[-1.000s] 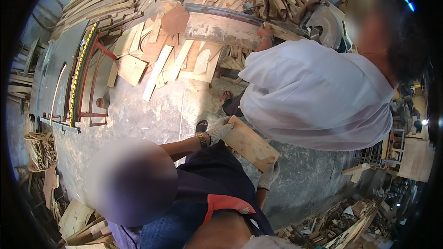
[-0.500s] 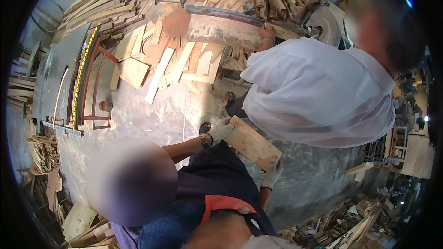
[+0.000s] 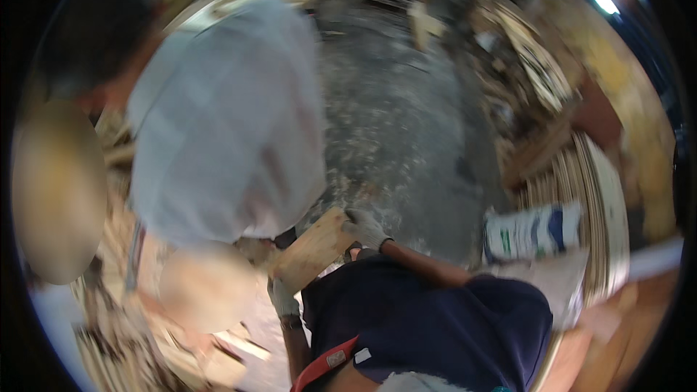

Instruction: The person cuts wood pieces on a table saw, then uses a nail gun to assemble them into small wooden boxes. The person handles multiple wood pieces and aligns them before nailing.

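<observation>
Filling the middle of the view, a grey concrete floor (image 3: 399, 123) runs back from the person. Over its left edge, a co-worker in a white shirt (image 3: 229, 123) bends close by. Along its right edge lies a scrap-wood pile (image 3: 519, 65), blurred. Nearer, a stack of thin sheets (image 3: 608, 210) stands right of the floor's near right corner, with a white and blue sack (image 3: 534, 232) just beside it.

Wooden board (image 3: 311, 250): off the floor, held in front of the person's body, just below the shirt's hem; contact with the shirt cannot be told. Long axis slants from near left to far right, directly between the hands, so neither hand is nearer; each is at one end.

Left hand (image 3: 282, 297), gloved: partly closed, holding the board's near left end. Right hand (image 3: 367, 231), gloved: partly closed around the far right end, fingers bent at the edge. Thumb positions not resolved, owing to blur. Smallest item noted: dark band (image 3: 291, 322) on the left wrist.
</observation>
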### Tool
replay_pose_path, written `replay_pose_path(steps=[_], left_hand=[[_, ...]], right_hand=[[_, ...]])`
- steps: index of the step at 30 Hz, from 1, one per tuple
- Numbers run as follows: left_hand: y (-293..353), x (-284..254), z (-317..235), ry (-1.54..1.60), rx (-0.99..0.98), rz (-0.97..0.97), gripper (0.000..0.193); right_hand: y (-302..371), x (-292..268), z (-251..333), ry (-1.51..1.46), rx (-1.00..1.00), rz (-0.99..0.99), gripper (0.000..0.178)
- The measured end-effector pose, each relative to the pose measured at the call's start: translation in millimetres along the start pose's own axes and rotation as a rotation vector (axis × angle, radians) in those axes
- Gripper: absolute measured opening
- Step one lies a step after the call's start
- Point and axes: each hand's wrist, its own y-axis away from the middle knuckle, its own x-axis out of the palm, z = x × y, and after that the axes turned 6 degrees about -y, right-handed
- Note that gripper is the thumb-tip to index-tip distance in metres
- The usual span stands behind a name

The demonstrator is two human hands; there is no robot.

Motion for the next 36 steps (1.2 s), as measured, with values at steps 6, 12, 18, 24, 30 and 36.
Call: replay_pose_path(steps=[6,12,18,24,30,36], left_hand=[[5,68,36,-0.149,-0.035,0.134,0.049],[-1,134,6,-0.160,-0.086,0.154,0.049],[6,183,-14,-0.261,-0.037,0.188,0.050],[8,186,16,-0.206,-0.087,0.175,0.047],[-1,184,21,-0.246,-0.096,0.218,0.049],[9,193,19,-0.277,-0.035,0.166,0.043]], right_hand=[[35,-85,-34,-0.089,0.059,-0.124,0.047],[35,-123,-53,-0.239,0.159,-0.211,0.052],[46,-149,-59,-0.290,0.277,-0.320,0.052],[50,-167,-78,-0.245,0.205,-0.291,0.050],[43,-168,-77,-0.258,0.199,-0.326,0.051],[31,-172,-81,-0.342,0.216,-0.304,0.046]])
